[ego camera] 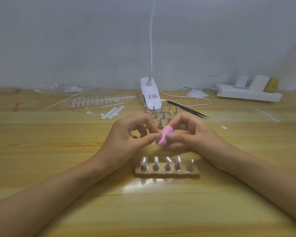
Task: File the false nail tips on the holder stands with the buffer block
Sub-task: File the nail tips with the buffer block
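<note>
buffer block [163, 136] behind the wooden base [195, 173]

r hand [195, 134] is gripping the pink buffer block just behind the wooden base. l hand [126, 135] is pinching thumb + forefinger at the block's edge; can't tell what it's holding. five nail tips [167, 159] are standing on the base.

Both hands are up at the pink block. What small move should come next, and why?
Probably a short stroke of the buffer block, gripped by the right hand, against whatever the left hand pinches at its edge; that piece is hidden. The five nail tips on the near holder stand untouched below.
</note>
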The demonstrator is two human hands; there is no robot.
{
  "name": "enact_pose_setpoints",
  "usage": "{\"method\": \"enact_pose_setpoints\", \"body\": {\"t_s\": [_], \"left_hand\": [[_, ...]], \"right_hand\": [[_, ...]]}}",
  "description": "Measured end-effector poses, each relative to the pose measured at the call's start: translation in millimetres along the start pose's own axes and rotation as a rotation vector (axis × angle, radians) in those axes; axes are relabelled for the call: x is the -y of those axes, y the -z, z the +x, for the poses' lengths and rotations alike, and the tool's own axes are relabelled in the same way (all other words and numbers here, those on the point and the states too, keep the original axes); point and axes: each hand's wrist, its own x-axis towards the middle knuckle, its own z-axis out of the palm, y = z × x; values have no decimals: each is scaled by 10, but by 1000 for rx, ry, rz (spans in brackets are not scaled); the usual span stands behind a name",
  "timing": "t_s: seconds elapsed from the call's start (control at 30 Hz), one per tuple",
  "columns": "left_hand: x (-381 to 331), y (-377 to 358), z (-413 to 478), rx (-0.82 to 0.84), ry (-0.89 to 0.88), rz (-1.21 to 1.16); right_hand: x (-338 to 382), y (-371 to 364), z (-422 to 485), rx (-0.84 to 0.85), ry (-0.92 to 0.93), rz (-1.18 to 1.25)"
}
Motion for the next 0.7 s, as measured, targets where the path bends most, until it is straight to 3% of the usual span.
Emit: {"method": "enact_pose_setpoints", "body": {"t_s": [0.07, 0.17, 0.3, 0.4, 0.5, 0.6, 0.7], "left_hand": [[-1, -3, 0, 10, 1, -13], [0, -9, -2, 15, -11, -7], [7, -11, 2, 24, -1, -28], [7, -11, 1, 8, 5, -18], [6, -13, 5, 28, -4, -18], [11, -5, 8, 15, 2, -23], [5, -9, 8, 26, -2, -8]], "right_hand": [[1, 20, 5, -67, 15, 69], [14, 8, 0, 37, -23, -9], [17, 27, 0, -67, -4, 80], [19, 3, -6, 59, -27, -6], [15, 20, 0, -55, -1, 59], [24, -1, -1, 67, -25, 7], [12, 12, 14, -31, -4, 52]]}}
